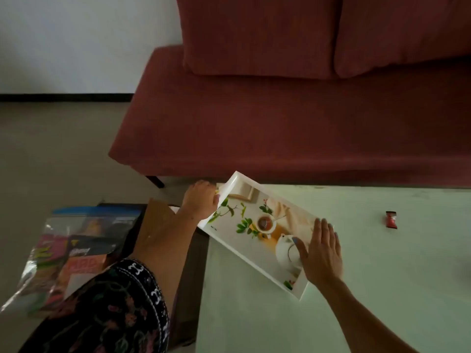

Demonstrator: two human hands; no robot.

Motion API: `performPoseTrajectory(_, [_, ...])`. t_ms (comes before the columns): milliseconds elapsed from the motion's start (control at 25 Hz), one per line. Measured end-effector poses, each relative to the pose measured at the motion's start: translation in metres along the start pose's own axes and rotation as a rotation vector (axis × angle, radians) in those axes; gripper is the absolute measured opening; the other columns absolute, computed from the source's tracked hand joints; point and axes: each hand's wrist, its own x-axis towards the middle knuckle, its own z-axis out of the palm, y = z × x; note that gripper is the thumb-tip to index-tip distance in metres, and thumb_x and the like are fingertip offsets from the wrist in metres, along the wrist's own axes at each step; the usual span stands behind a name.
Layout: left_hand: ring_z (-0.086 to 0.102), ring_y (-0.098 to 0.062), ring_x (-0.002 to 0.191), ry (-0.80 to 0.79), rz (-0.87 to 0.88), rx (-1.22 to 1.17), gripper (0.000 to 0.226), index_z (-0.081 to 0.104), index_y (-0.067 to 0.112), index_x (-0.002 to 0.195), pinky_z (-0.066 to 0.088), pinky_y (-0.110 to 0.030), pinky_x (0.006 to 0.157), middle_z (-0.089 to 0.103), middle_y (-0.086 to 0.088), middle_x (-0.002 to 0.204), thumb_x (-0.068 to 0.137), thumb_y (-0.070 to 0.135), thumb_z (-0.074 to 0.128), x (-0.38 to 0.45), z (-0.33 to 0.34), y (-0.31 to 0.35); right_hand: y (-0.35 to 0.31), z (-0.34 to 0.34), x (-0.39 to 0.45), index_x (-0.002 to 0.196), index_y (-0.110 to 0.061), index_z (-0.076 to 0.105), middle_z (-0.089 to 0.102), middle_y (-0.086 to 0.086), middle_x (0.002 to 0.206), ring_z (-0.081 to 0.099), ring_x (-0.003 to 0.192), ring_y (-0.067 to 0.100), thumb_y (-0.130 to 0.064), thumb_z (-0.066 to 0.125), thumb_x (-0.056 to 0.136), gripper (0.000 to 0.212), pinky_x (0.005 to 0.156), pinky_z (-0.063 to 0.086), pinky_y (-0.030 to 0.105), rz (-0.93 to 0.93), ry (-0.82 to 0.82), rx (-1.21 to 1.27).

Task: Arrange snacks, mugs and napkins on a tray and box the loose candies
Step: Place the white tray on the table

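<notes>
A white tray (230, 186) printed with a teapot, a teacup and leaves lies at an angle over the left corner of the pale green table (369, 263). My left hand (201, 201) grips the tray's left rim, off the table's edge. My right hand (322, 250) rests flat with straight fingers on the tray's right rim, its thumb inside. The tray holds nothing. A small red wrapped candy (391, 219) lies on the table to the right. Clear bags of colourful snack packets (74, 248) lie on the floor at the left.
A dark red sofa (280, 118) stands just behind the table. A brown cardboard piece (156, 222) leans beside my left forearm, over a dark low surface. Beige floor and a white wall fill the left side.
</notes>
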Motion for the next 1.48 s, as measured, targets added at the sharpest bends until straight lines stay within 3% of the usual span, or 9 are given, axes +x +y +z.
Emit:
performPoseTrajectory(40, [0.057, -0.033, 0.1, -0.031, -0.041, -0.033, 0.029, 0.057, 0.001, 0.102, 0.043, -0.038, 0.077, 0.062, -0.017, 0.104, 0.091, 0.026, 0.045, 0.008, 0.015, -0.005, 0.008, 0.014, 0.0, 0.149, -0.004, 0.009, 0.017, 0.016, 0.157, 0.013, 0.146, 0.028, -0.056, 0.033, 0.091, 0.081, 0.121, 0.011, 0.038, 0.055, -0.032, 0.026])
performPoseTrajectory(120, [0.059, -0.034, 0.095, -0.054, -0.109, -0.108, 0.029, 0.055, 0.001, 0.106, 0.045, -0.038, 0.072, 0.063, -0.019, 0.104, 0.089, 0.023, 0.049, 0.026, 0.048, -0.016, 0.026, 0.047, 0.004, 0.147, -0.003, 0.015, 0.023, 0.018, 0.155, 0.02, 0.144, 0.031, -0.046, 0.045, 0.091, 0.077, 0.118, 0.019, 0.041, 0.165, -0.039, 0.101])
performPoseTrajectory(320, [0.05, -0.039, 0.116, -0.093, -0.286, -0.248, 0.05, 0.041, -0.002, 0.128, 0.043, -0.046, 0.093, 0.053, -0.023, 0.127, 0.087, 0.023, 0.056, 0.066, 0.098, -0.023, 0.044, 0.099, 0.007, 0.144, -0.004, 0.022, 0.033, 0.024, 0.145, 0.034, 0.131, 0.042, -0.025, 0.066, 0.084, 0.078, 0.105, 0.035, 0.053, 0.433, 0.023, 0.327])
performPoseTrajectory(480, [0.042, -0.039, 0.125, -0.165, -0.405, -0.367, 0.06, 0.029, 0.002, 0.137, 0.039, -0.045, 0.098, 0.039, -0.021, 0.14, 0.087, 0.019, 0.056, 0.089, 0.125, -0.019, 0.053, 0.122, 0.011, 0.142, -0.01, 0.026, 0.04, 0.023, 0.135, 0.045, 0.119, 0.042, -0.007, 0.072, 0.077, 0.079, 0.095, 0.044, 0.052, 0.505, 0.119, 0.501])
performPoseTrajectory(640, [0.048, -0.039, 0.12, -0.078, -0.492, -0.404, 0.046, 0.043, 0.0, 0.13, 0.043, -0.044, 0.095, 0.048, -0.022, 0.134, 0.087, 0.009, 0.055, 0.091, 0.136, -0.018, 0.061, 0.121, 0.018, 0.142, -0.007, 0.029, 0.044, 0.02, 0.133, 0.047, 0.118, 0.04, -0.002, 0.075, 0.072, 0.084, 0.098, 0.044, 0.052, 0.54, 0.122, 0.539])
performPoseTrajectory(800, [0.056, -0.035, 0.111, -0.067, -0.6, -0.57, 0.037, 0.056, -0.001, 0.119, 0.049, -0.043, 0.093, 0.058, -0.021, 0.125, 0.082, -0.001, 0.059, 0.057, 0.137, -0.025, 0.085, 0.091, 0.024, 0.136, -0.006, 0.038, 0.049, 0.022, 0.125, 0.05, 0.113, 0.04, -0.001, 0.076, 0.07, 0.077, 0.094, 0.044, 0.047, 0.498, 0.078, 0.457])
performPoseTrajectory(1040, [0.066, -0.028, 0.086, -0.089, -0.599, -0.689, 0.019, 0.069, 0.001, 0.092, 0.051, -0.032, 0.074, 0.071, -0.017, 0.094, 0.074, 0.004, 0.07, -0.048, 0.143, -0.001, 0.129, 0.04, 0.03, 0.139, -0.007, 0.038, 0.052, 0.023, 0.125, 0.053, 0.109, 0.039, -0.008, 0.077, 0.072, 0.078, 0.094, 0.045, 0.049, 0.341, -0.092, 0.279])
performPoseTrajectory(1280, [0.062, -0.028, 0.096, -0.063, -0.695, -0.81, 0.036, 0.06, 0.0, 0.113, 0.048, -0.033, 0.077, 0.066, -0.02, 0.113, 0.078, 0.001, 0.067, -0.095, 0.157, 0.026, 0.147, 0.041, 0.024, 0.134, -0.005, 0.045, 0.057, 0.024, 0.121, 0.058, 0.1, 0.037, -0.006, 0.075, 0.074, 0.068, 0.09, 0.047, 0.044, 0.29, -0.142, 0.25])
performPoseTrajectory(1480, [0.058, -0.033, 0.111, -0.054, -0.762, -0.832, 0.046, 0.053, 0.001, 0.123, 0.048, -0.042, 0.092, 0.059, -0.019, 0.126, 0.079, 0.001, 0.065, -0.096, 0.158, 0.031, 0.155, 0.054, 0.018, 0.133, -0.003, 0.046, 0.059, 0.025, 0.118, 0.06, 0.096, 0.038, -0.004, 0.074, 0.075, 0.064, 0.087, 0.047, 0.04, 0.307, -0.116, 0.253])
